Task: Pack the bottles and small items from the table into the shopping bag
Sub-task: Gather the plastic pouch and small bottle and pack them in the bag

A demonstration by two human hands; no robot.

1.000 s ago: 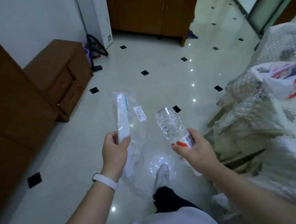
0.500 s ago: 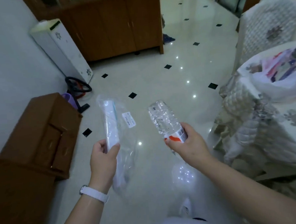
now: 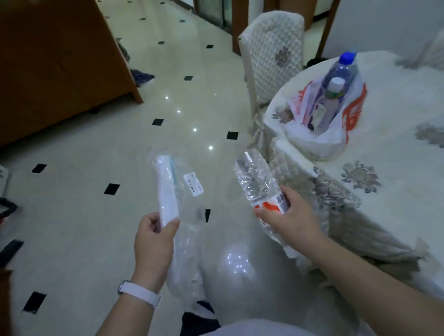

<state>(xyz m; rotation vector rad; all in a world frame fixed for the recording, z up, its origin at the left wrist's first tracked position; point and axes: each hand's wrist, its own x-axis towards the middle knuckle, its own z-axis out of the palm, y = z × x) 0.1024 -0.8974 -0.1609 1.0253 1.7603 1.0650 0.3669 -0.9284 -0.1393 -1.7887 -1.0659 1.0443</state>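
Right hand [image 3: 286,216] is wrapped round the label end of a crinkly clear bottle [image 3: 258,181], probably light and squashy, while left hand [image 3: 155,239] pinches a floppy, slippery-looking sleeved packet [image 3: 169,194] by its stiff white insert, both over the floor near the shopping bag [image 3: 318,138] on the table [image 3: 398,183].

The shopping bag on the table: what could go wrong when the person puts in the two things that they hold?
1. The shopping bag sits near the edge of the table, with a blue-capped bottle and a white-capped bottle standing inside. Pushing in the clear bottle held by the right hand may tip it over or off.
2. The left hand pinches a limp plastic packet; it may catch on the bag's rim or slip.
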